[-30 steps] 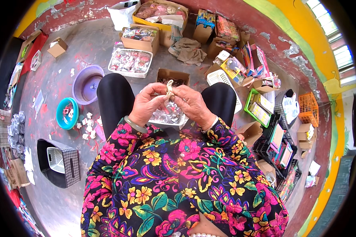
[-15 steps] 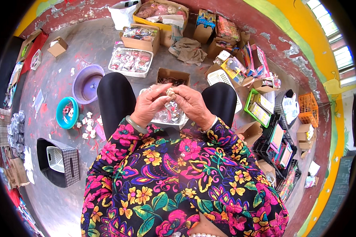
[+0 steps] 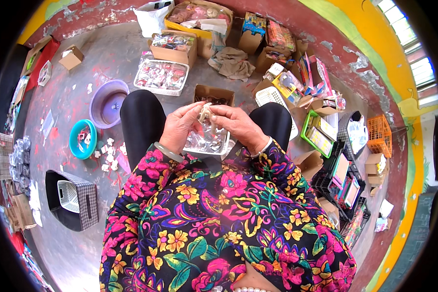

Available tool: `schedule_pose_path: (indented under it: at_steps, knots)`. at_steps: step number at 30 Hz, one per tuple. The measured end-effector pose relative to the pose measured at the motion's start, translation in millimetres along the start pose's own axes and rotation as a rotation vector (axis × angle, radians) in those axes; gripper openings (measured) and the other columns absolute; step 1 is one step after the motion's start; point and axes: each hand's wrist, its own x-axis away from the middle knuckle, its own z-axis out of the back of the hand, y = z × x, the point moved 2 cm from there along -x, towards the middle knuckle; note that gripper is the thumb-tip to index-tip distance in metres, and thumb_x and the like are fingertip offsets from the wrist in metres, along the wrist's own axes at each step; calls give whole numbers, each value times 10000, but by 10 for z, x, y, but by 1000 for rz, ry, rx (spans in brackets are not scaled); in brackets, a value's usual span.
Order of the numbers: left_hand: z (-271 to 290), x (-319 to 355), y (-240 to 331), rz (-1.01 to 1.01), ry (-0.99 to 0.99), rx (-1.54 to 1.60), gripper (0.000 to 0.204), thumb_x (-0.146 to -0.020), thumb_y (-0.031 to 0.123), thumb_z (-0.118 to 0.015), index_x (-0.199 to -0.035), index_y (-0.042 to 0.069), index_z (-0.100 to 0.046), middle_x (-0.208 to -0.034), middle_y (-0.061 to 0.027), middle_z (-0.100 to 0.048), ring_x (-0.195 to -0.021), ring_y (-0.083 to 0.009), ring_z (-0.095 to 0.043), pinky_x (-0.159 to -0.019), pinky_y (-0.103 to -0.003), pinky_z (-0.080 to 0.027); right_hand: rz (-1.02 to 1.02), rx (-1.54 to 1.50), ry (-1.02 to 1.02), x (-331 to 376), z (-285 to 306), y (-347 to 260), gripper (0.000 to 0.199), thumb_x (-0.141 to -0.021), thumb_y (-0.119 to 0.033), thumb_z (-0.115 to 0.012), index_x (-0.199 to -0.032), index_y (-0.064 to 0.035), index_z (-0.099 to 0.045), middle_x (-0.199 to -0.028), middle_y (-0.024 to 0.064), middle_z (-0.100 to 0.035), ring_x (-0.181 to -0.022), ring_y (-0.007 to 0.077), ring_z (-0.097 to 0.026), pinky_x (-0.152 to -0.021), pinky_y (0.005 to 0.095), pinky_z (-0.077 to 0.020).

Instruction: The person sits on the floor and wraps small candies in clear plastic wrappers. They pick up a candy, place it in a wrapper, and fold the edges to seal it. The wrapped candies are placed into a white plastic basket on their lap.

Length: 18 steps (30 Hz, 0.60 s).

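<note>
Between my knees, my left hand (image 3: 181,127) and my right hand (image 3: 239,127) are raised close together. The fingers of both pinch a small cream, soft-looking looped piece (image 3: 206,114); its exact kind is too small to make out. A short end of it hangs beside my right fingertips. Directly below is a white plastic basket (image 3: 207,153) holding small clear-wrapped items, partly covered by my hands. Just beyond my fingers stands an open cardboard box (image 3: 213,91) with dark brownish contents.
Past my left knee are a purple basin (image 3: 96,104), a teal basin (image 3: 75,139) and white scraps (image 3: 110,156). A full white basket (image 3: 173,91) lies ahead. Rightward stand a green tray (image 3: 312,117), black crates (image 3: 326,182) and an orange crate (image 3: 378,134).
My hands have drawn slightly apart and turned, so more of the cream piece shows, with a loose end hanging down. More of the basket below is visible.
</note>
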Motion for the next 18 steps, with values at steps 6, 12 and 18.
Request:
schedule_pose_path:
  at_steps: [6, 12, 18]
  knots:
    - [47, 23, 53, 292, 81, 170, 340, -914, 245, -510, -1128, -19, -517, -914, -97, -615, -648, -125, -600, -600, -236, -504, -16, -287, 189, 24, 193, 47, 119, -801, -28, -628, -912, -10, -589, -898, 0, -585, -782, 61, -526, -703, 199, -432]
    - [-44, -7, 96, 214, -92, -211, 310, -913, 256, -510, -1094, 5, -536, -925, -100, -627, -610, -109, -609, -572, -223, -519, 149, 136, 233, 60, 257, 6, 132, -778, -25, -639, -903, 6, -613, -832, 16, -599, -781, 73, -545, -685, 213, -441]
    - [-109, -13, 41, 289, -81, 46, 284, -906, 239, -527, -1063, 4, -542, -910, -89, -632, -630, -106, -615, -581, -221, -522, 468, 538, 276, 74, 112, -104, 155, -726, 12, -634, -877, -27, -634, -821, 79, -611, -756, 184, -585, -684, 263, -455]
